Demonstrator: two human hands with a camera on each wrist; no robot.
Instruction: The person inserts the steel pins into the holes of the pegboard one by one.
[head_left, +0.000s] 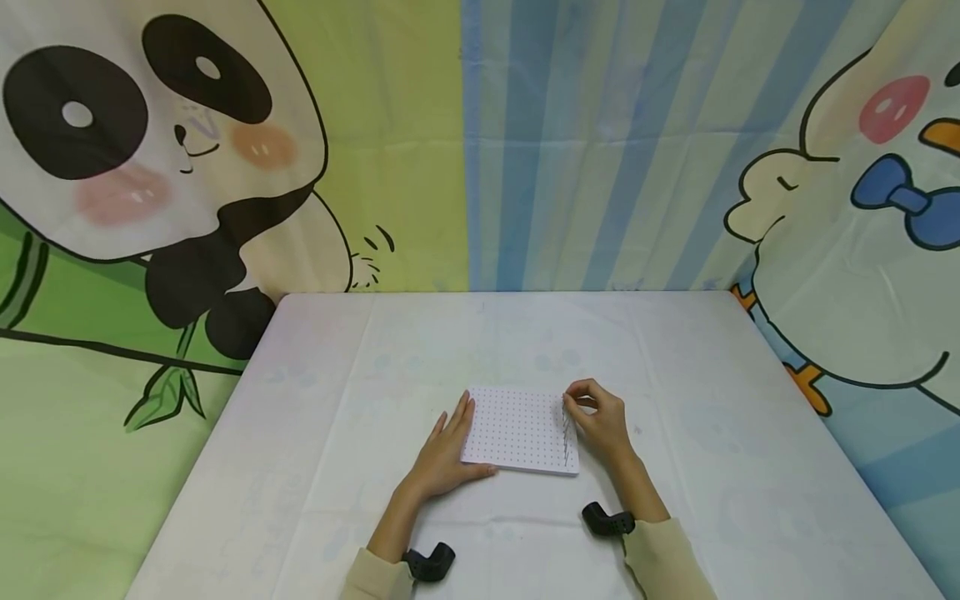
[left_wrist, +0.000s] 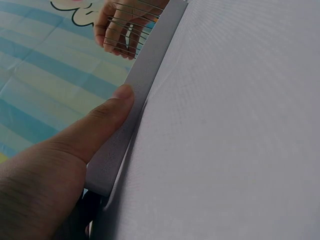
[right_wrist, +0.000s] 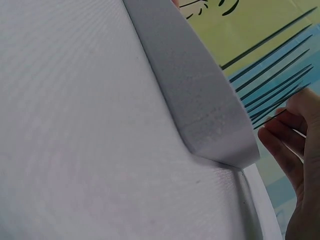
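Observation:
A white board (head_left: 517, 429) with a grid of small holes lies flat on the table. A row of thin dark sticks (right_wrist: 269, 37) stands upright along its right side. My left hand (head_left: 446, 454) rests against the board's left edge, fingers straight, its thumb along the front edge. At the far right corner, my right hand (head_left: 600, 417) pinches a thin stick (right_wrist: 270, 120) between thumb and fingertips, at the end of the row. In the right wrist view, the lower end of this stick meets the board's top edge.
The board rests on a white cloth-covered table (head_left: 405, 350). Behind the table hangs a printed curtain (head_left: 570, 142) with a panda and a duck. Black wrist cameras (head_left: 430, 562) sit at both cuffs.

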